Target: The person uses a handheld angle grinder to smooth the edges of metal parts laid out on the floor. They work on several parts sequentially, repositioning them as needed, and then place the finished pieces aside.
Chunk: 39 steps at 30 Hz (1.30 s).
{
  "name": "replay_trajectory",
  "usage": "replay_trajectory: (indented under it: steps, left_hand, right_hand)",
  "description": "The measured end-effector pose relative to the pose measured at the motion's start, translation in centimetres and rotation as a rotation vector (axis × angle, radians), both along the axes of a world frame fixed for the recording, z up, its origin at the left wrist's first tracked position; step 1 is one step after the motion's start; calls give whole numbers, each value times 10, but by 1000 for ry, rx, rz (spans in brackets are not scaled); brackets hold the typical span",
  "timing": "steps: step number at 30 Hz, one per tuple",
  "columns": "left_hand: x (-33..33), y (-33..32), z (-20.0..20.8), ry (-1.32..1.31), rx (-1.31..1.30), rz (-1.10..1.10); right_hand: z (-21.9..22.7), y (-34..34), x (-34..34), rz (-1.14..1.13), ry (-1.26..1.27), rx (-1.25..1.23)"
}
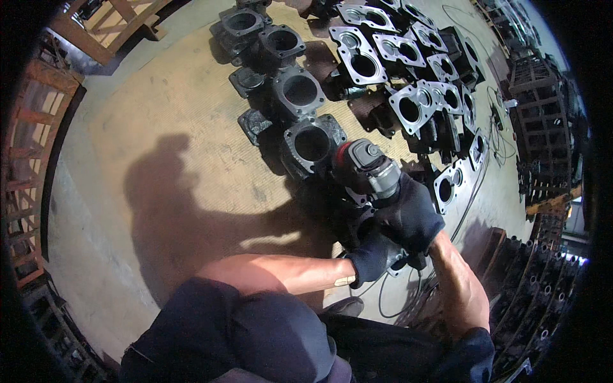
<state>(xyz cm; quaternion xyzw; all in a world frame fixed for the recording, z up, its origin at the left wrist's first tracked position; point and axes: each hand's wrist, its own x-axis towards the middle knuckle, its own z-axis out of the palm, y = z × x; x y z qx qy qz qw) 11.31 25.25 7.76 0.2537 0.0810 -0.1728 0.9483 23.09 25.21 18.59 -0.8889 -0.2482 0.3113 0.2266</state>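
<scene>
An angle grinder point(371, 164) with a dark head and a red disc edge is gripped in both my dark-gloved hands. My right hand point(414, 214) wraps around its body just behind the head. Lower down, my left hand point(372, 256) closes on the rear of the tool, its fingers partly hidden. The grinder's head is beside a dark metal casting point(311, 143) with a round bore and a square flange. Whether the disc touches metal, I cannot tell. Another flanged casting point(299, 90) stands just beyond in the same row.
Castings with bright machined faces point(408, 108) crowd the right side of the tan floor sheet point(191, 96). Cables point(383, 300) loop near my feet. Slatted crates point(29, 179) line the left edge; a metal cage point(539, 96) and stacked dark parts point(536, 281) stand right.
</scene>
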Motion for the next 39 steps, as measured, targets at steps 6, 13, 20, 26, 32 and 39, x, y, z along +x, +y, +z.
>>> replay_trajectory:
  steps: [6, 13, 20, 26, 32, 39]
  left_hand:
    - [1, 11, -14, 92, -73, 87]
    - [5, 55, -35, -289, 912, 255]
    - [2, 82, 12, -66, 705, 171]
    - [2, 77, 16, 9, 469, 20]
    - [12, 73, -26, 57, 548, 186]
    - [12, 104, 28, -112, 761, -111]
  right_hand:
    - [-28, 16, -1, 55, -101, -108]
    - [-13, 82, 12, 97, -101, -154]
    - [-40, 48, 19, 184, -41, -39]
    - [-42, 44, 15, 293, -179, 21]
    - [-32, 89, 22, 149, -17, -69]
    - [-16, 74, 17, 130, -29, -65]
